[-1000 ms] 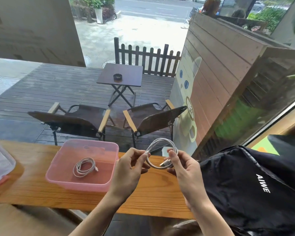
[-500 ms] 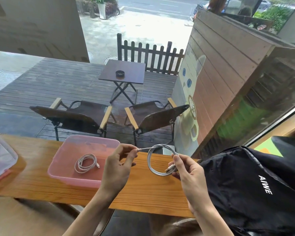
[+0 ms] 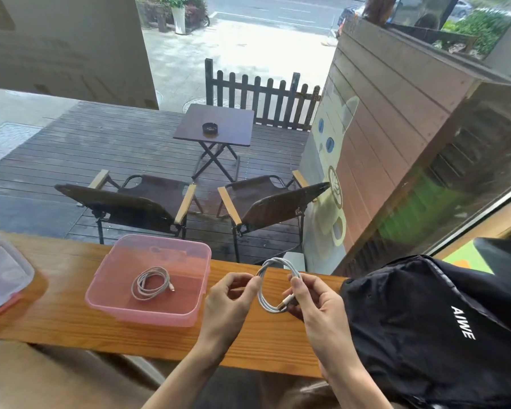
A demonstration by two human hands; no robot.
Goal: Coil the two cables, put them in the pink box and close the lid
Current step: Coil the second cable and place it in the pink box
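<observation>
**Cable coil held in both hands, box open just to the left**

Cable (image 3: 273,286), the second white one, hangs as a loop between the two hands, above the counter (image 3: 263,346) and not touching it. The right hand (image 3: 316,302) grips the loop's right side with curled fingers (image 3: 297,283), and the gold plug end lies pinned against the coil under the thumb, probably so that the turns cannot spring apart. The left hand (image 3: 229,299) pinches the loop's left side between thumb and forefinger; I judge it is feeding or tucking the last free length, though the tail end itself is too small to make out.

Just left of the left fingers stands the pink box (image 3: 112,299), open, its near right corner close to the left wrist. The first coiled cable (image 3: 151,283) lies on its floor, left of centre, leaving bare floor on the side nearest the hands for the second coil. To get there, the coil must clear the box's right wall.

Farther left, at the counter's end, lies a clear lid (image 3: 5,270) with a reddish edge, well apart from the box. Just right of the right fingers, a black bag (image 3: 425,335) crowds the counter, so free room lies leftward. The counter's near edge runs beneath both wrists.
</observation>
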